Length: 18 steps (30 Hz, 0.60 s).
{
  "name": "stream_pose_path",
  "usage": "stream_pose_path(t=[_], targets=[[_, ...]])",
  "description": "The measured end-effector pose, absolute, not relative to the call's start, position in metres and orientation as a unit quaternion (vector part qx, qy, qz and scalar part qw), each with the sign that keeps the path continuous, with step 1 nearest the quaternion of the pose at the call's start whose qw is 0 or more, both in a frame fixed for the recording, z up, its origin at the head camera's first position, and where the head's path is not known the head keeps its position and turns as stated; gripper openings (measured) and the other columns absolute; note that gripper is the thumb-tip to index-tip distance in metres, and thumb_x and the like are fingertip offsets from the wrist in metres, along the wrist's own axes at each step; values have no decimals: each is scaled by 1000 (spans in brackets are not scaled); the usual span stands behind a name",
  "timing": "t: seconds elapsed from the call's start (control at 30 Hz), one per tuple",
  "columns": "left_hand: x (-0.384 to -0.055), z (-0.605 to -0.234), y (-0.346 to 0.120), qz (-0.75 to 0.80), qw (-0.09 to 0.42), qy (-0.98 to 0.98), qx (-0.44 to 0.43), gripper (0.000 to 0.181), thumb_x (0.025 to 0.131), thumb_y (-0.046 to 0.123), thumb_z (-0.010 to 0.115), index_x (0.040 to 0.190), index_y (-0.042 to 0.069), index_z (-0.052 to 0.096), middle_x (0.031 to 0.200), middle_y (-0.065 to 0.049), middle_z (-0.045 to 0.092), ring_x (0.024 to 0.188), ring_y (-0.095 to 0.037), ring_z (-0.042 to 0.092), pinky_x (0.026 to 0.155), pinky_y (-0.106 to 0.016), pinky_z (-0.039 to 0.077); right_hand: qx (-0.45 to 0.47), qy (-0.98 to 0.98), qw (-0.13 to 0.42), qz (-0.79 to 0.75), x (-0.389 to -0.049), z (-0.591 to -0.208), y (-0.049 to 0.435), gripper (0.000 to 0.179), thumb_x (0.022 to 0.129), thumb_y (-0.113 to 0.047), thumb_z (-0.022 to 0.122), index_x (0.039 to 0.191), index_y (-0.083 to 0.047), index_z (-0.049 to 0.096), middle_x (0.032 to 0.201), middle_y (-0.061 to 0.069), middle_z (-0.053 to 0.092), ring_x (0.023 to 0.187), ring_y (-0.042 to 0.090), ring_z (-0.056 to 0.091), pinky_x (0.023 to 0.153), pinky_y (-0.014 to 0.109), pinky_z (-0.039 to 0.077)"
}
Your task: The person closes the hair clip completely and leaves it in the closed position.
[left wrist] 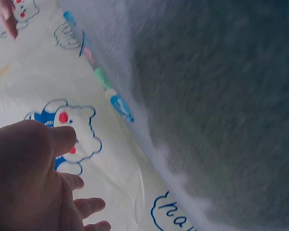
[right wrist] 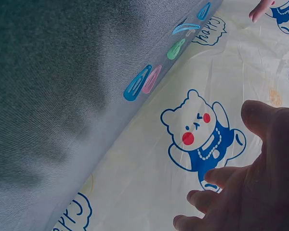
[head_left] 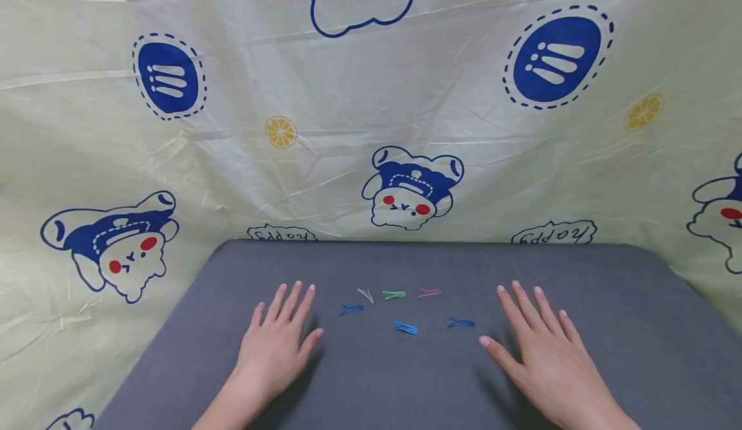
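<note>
Several snap hair clips lie spread in the middle of a dark grey table. In the back row are a white hair clip (head_left: pixel 366 295), a green hair clip (head_left: pixel 394 295) and a pink hair clip (head_left: pixel 430 293). Nearer are a blue hair clip (head_left: pixel 351 310) at left, a brighter blue hair clip (head_left: pixel 406 327) in the centre and a dark blue hair clip (head_left: pixel 461 322) at right. My left hand (head_left: pixel 277 346), fingers spread, is left of the clips and holds nothing. To their right, my right hand (head_left: pixel 547 362) is likewise spread and bare.
The grey table (head_left: pixel 371 385) has its far edge against a pale curtain (head_left: pixel 232 159) printed with cartoon bears, blue ovals and orange slices. The curtain also hangs along both sides of the table.
</note>
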State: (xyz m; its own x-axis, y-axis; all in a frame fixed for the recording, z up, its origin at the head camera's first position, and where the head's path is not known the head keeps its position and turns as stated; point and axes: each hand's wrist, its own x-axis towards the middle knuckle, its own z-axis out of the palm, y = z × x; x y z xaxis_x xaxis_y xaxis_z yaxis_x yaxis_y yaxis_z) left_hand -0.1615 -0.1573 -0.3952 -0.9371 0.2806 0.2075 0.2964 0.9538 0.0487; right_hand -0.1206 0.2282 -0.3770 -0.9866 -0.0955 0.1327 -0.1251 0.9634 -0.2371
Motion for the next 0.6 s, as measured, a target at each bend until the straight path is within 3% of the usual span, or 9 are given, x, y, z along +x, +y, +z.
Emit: stream_pose_path(t=[0.4, 0.6], targets=[[-169, -403, -151, -8, 114, -970, -214, 69, 98, 53, 51, 156, 21, 30, 160, -4, 25, 148, -26, 17, 112, -56, 23, 84, -988, 50, 116, -130, -374, 216, 96, 87, -79, 38, 158, -16, 22, 162, 14, 15, 147, 39, 3, 111, 57, -14], [-179, -400, -150, -16, 92, -966, -241, 70, 98, 55, 49, 157, 26, 25, 162, 1, 20, 149, -22, 13, 114, -54, 19, 115, -986, 73, 97, -132, -375, 213, 92, 89, -79, 32, 158, -18, 23, 162, 12, 17, 148, 36, 6, 113, 49, -17]])
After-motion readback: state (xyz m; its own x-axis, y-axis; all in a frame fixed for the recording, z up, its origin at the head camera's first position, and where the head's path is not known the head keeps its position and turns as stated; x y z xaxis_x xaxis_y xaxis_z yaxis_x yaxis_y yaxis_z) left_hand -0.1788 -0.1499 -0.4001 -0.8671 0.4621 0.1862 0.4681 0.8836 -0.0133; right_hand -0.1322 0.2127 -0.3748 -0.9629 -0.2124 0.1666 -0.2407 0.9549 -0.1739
